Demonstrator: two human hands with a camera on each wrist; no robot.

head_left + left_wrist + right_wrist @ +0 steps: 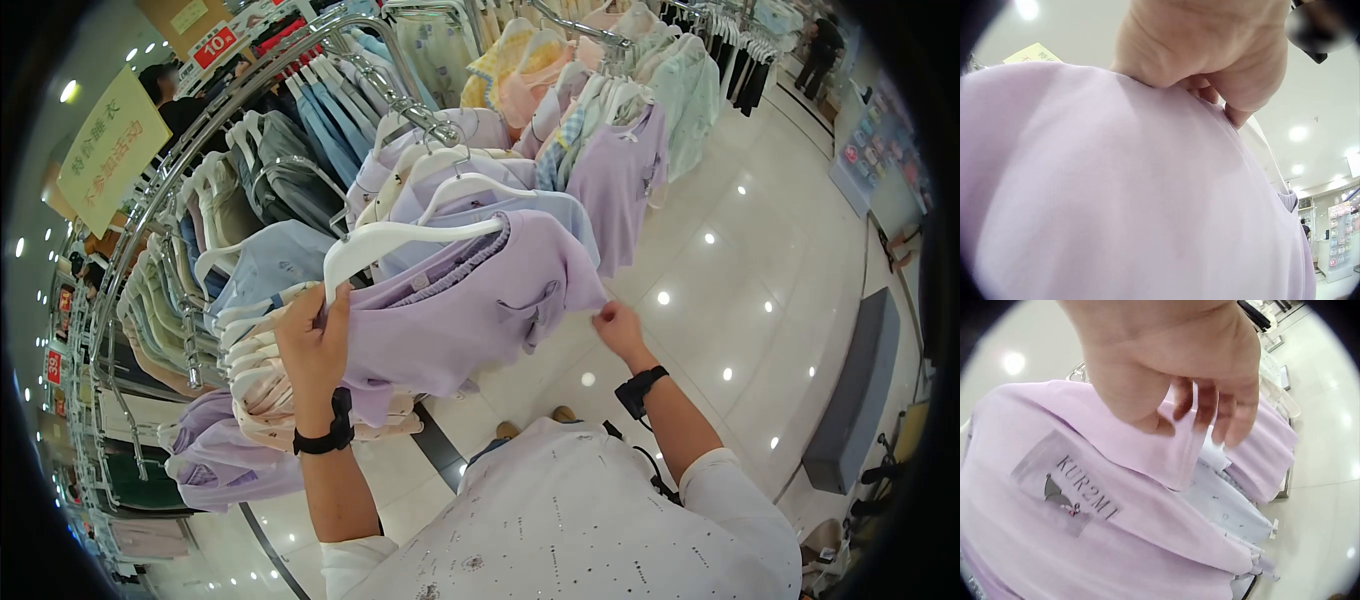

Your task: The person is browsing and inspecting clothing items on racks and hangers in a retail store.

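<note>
A lilac short-sleeved shirt (440, 325) is on a white hanger (375, 245) in front of the rack. At one shoulder my left hand (312, 345) grips the shirt and the hanger's end, with the thumb on the near side. In the left wrist view the lilac cloth (1122, 187) falls from under the fingers. My right hand (620, 330) pinches the edge of the opposite sleeve (1154, 447) and holds it out to the side. A grey print (1063, 487) with lettering and a small umbrella figure shows on the shirt's front in the right wrist view.
Behind the shirt, a metal rack (425, 120) carries many garments. Another lilac shirt (625, 190) hangs at its right end. More lilac clothes (225, 455) hang low at the left. A yellow paper sign (113, 150) stands above. A grey bench (850, 390) is across the tiled floor (720, 270).
</note>
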